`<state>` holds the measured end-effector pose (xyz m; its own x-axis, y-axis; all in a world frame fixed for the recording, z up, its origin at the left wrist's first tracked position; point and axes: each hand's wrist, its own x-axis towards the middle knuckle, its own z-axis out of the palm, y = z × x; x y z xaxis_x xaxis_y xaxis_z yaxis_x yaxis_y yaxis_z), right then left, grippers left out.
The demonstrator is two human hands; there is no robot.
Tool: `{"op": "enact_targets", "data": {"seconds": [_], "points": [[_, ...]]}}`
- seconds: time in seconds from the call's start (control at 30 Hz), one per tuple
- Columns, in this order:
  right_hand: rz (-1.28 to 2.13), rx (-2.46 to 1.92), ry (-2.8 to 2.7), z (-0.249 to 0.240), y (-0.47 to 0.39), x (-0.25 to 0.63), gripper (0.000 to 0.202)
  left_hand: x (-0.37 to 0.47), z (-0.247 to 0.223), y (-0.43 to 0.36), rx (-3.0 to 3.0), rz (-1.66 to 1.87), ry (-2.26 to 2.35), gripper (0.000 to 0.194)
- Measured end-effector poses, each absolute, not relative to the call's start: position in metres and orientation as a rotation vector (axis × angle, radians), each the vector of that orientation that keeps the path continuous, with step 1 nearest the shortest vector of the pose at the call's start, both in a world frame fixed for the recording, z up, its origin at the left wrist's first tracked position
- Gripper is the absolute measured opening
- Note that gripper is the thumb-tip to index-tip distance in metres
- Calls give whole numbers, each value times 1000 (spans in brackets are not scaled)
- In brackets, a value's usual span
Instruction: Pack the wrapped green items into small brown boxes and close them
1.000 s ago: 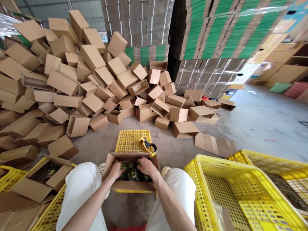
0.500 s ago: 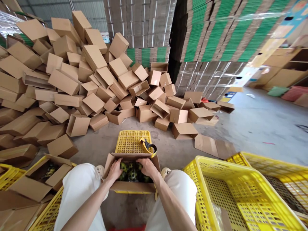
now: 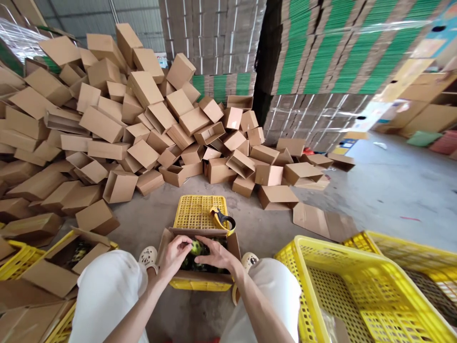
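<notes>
An open cardboard box (image 3: 200, 275) rests on an upturned yellow crate (image 3: 200, 209) between my knees. Dark-and-green items (image 3: 197, 247) lie inside it, too small to identify surely. Over the box's left part, my left hand (image 3: 176, 255) has its thumb and fingers drawn together; whatever is between them cannot be made out. My right hand (image 3: 214, 252) is at the middle of the box, with thumb and fingers apart over the items. A yellow and black tape dispenser (image 3: 222, 220) lies on the crate just behind the box.
Empty cardboard boxes (image 3: 143, 152) form a large heap ahead. Yellow crates (image 3: 335, 252) stand at my right. On the left, another open box (image 3: 53, 276) sits in a yellow crate. A flattened carton (image 3: 323, 223) lies on the floor at the right.
Both hands have moved from the far edge of the box toward its middle, closer together over the items. The right hand's fingers have spread. The view has shifted slightly.
</notes>
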<state>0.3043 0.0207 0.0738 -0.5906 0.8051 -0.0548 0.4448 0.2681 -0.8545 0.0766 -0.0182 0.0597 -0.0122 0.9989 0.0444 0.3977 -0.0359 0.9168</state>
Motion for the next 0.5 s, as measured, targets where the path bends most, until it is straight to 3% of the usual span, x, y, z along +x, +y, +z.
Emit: {"op": "enact_targets", "data": {"seconds": [0.07,0.17,0.27,0.37,0.5], "points": [[1287,-1094,-2138,74,21,303,77,80,60,-17,1373,1064,1464,38],[1156,-1144,-2103,79,23,310,56,73,50,-11,1189,1125,1469,58],[978,-1263,-2058,85,25,319,45,64,41,-4,1293,922,1577,49],[1045,-1260,-1990,88,27,320,52,70,38,-3,1541,550,1468,38],[1326,-1256,-1759,86,31,316,68,101,35,-8,1693,112,1560,59]]}}
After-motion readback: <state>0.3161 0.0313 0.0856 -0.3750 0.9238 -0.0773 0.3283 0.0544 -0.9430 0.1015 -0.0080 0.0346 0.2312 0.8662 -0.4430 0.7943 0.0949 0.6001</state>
